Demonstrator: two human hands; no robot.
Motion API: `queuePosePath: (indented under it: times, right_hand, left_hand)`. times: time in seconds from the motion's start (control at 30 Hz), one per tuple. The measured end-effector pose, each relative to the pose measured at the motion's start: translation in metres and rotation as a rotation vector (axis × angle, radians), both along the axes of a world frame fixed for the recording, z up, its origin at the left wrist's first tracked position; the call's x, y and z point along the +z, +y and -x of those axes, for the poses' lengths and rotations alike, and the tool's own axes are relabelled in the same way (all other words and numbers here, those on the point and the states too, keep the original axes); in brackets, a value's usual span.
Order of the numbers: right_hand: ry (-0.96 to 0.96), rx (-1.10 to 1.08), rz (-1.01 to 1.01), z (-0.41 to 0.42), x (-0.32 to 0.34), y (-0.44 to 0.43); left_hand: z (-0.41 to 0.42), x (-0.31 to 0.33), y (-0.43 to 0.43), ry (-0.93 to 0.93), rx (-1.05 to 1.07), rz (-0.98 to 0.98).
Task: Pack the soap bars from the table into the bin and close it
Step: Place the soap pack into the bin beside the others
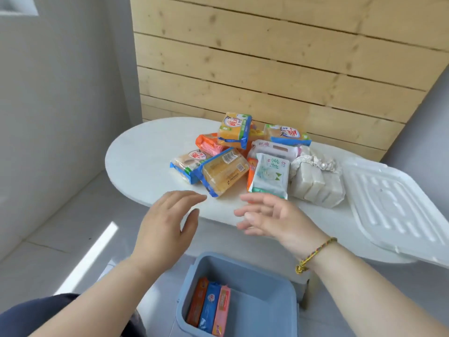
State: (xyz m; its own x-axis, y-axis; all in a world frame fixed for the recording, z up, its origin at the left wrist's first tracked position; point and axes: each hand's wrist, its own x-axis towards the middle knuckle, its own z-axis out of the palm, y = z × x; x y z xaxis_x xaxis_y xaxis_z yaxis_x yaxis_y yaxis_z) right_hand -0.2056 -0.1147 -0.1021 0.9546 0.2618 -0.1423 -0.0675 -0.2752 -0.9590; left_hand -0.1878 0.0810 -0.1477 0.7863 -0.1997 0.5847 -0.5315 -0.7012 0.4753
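Note:
Several wrapped soap bars are piled on the white oval table. Nearest me lie a yellow bar in a blue-edged wrapper and a white-and-green pack; a clear bundle of pale bars sits to the right. My left hand and my right hand hover open and empty over the table's front edge, just short of the pile. Below them on the floor stands the blue bin, open, with three bars upright at its left side: orange, blue and pink.
The white ribbed lid lies on the table's right end, overhanging the edge. A wooden slat wall rises behind the table, a grey wall stands at the left, and grey floor spreads below.

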Motion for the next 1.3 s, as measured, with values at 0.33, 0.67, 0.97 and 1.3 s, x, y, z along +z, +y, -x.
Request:
queuePosePath:
  times: [0.33, 0.67, 0.97, 1.3]
  right_hand:
    - [-0.169, -0.397, 0.427, -0.145, 0.05, 0.027]
    - [0.004, -0.511, 1.031, -0.227, 0.029, 0.068]
    - [-0.001, -0.595, 0.952, -0.234, 0.023, 0.069]
    - [-0.285, -0.476, 0.402, -0.153, 0.048, 0.041]
  left_hand:
    - [-0.066, -0.035, 0.005, 0.393, 0.275, -0.132]
    - [-0.07, -0.039, 0.002, 0.446, 0.311, -0.253]
    - [-0.071, -0.039, 0.005, 0.46, 0.299, -0.302]
    - [-0.063, -0.03, 0.009, 0.453, 0.223, -0.171]
